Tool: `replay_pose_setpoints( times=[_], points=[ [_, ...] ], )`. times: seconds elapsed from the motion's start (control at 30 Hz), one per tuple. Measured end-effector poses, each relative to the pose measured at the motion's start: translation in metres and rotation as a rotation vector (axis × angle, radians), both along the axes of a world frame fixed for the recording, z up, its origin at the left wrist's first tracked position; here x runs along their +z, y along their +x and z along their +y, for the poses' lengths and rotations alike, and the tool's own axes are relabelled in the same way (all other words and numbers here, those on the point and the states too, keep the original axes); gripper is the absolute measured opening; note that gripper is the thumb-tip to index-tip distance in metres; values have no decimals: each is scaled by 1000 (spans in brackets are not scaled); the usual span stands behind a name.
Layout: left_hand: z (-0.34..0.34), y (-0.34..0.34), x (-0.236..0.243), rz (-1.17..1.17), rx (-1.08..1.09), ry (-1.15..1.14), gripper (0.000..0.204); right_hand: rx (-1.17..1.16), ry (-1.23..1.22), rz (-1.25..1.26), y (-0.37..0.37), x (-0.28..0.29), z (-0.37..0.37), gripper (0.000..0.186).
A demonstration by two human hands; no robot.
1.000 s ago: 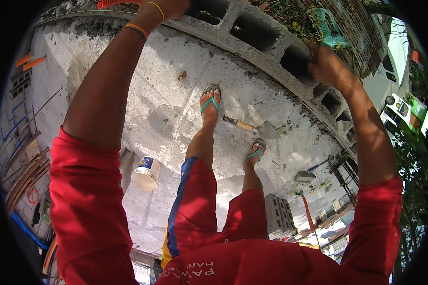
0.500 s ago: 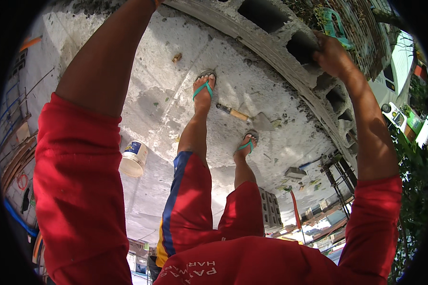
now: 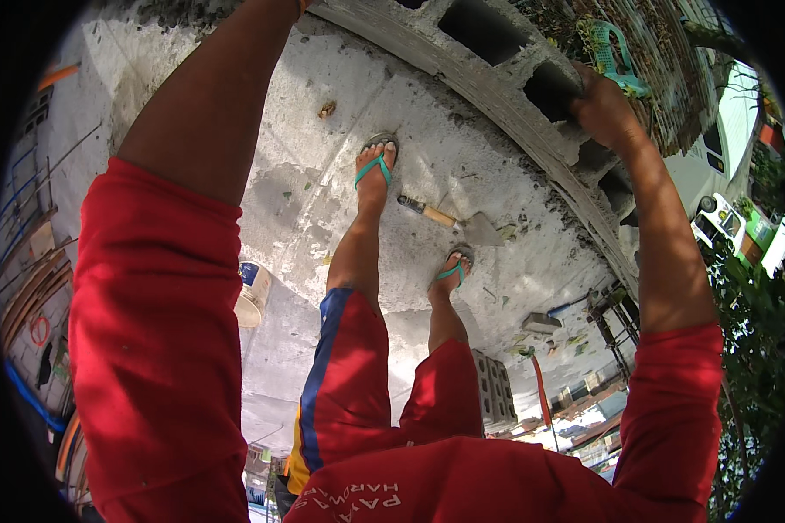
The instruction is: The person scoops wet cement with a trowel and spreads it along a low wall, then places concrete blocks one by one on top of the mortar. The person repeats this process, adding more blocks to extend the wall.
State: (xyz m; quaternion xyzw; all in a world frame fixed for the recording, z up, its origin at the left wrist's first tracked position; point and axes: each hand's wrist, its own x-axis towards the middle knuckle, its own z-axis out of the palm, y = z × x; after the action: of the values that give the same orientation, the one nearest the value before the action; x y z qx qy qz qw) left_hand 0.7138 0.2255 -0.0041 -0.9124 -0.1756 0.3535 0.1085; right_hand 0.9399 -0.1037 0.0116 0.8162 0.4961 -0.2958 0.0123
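My right hand [image 3: 609, 112] is at the top of a low wall of hollow concrete blocks [image 3: 513, 71]. Its fingers curl over a block's edge beside one of the dark hollows, and the fingertips are partly hidden. My left forearm [image 3: 209, 96] reaches up past the top edge of the picture, so that hand is out of sight. On the concrete ground between the wall and my feet lies a trowel [image 3: 436, 214] with a wooden handle and a grey blade.
A white bucket [image 3: 250, 301] with a blue label lies left of my legs, partly behind my sleeve. A loose block [image 3: 541, 323] rests on the ground at right. Beyond the wall are a green plastic basket [image 3: 615, 54] and corrugated sheeting [image 3: 667, 78]. Green leaves [image 3: 750, 305] crowd the right side.
My left arm has shifted a little to the right, covering part of the bucket. My right forearm has swung slightly left, while the hand stays at the same block edge.
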Motion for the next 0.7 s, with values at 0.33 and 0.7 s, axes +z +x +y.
replay_pose_setpoints(
  times=[0.33,0.7],
  points=[
    [-5,12,14,82,142,-13,31,132,-63,-198,7,-21,-10,51],
    [-11,-4,28,-279,397,-85,41,48,68,-184,3,-28,-22,52]
  ],
)
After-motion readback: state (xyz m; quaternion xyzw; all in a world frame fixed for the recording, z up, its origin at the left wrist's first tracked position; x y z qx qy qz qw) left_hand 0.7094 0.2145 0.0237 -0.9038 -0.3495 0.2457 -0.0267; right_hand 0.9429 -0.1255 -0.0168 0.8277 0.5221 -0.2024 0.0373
